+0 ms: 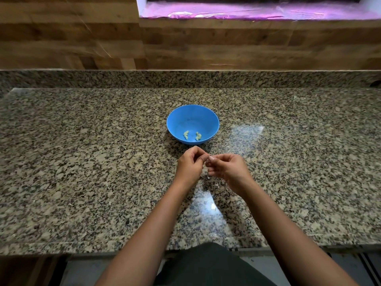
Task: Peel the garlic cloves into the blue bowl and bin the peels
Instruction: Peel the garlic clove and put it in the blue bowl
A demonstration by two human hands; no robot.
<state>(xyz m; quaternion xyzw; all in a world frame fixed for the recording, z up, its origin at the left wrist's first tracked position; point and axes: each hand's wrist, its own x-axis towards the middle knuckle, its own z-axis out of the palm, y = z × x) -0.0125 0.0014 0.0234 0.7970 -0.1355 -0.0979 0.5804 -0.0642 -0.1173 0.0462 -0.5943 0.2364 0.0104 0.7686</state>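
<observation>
A blue bowl (192, 112) stands on the granite counter with several peeled garlic cloves (192, 136) lying in its near side. Just in front of the bowl, my left hand (189, 167) and my right hand (225, 168) meet fingertip to fingertip over the counter. Both pinch a small garlic clove (207, 159) between them; most of it is hidden by the fingers, with a bit of pale skin showing. A few thin peel scraps (208, 178) lie on the counter under the hands.
The speckled granite counter (82, 162) stretches wide to both sides, with a raised granite lip and a wooden wall behind it. A window sill with purple film (247, 12) is at the top. No bin is in view.
</observation>
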